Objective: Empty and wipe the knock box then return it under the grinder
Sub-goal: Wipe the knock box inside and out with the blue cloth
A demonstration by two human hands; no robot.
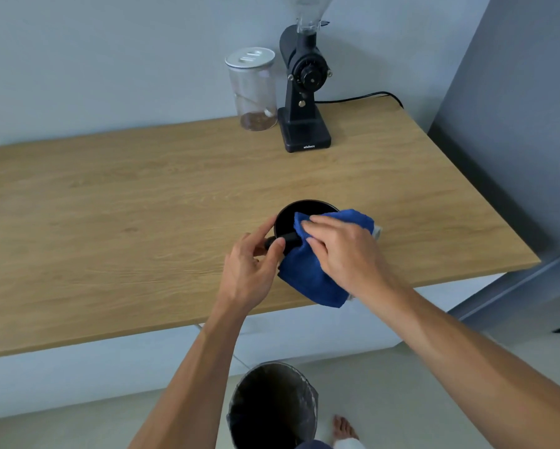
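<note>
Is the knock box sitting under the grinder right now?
No, the knock box sits near the counter's front edge, held by the left hand, well away from the grinder at the wall.

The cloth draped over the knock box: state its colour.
Solid blue; the cloth shows best in the head view.

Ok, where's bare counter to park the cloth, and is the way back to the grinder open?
Bare wood spans the whole counter left of the knock box, and the strip between it and the grinder. The near edge is crowded: both hands, blue cloth. The jar hugs the grinder's left.
</note>
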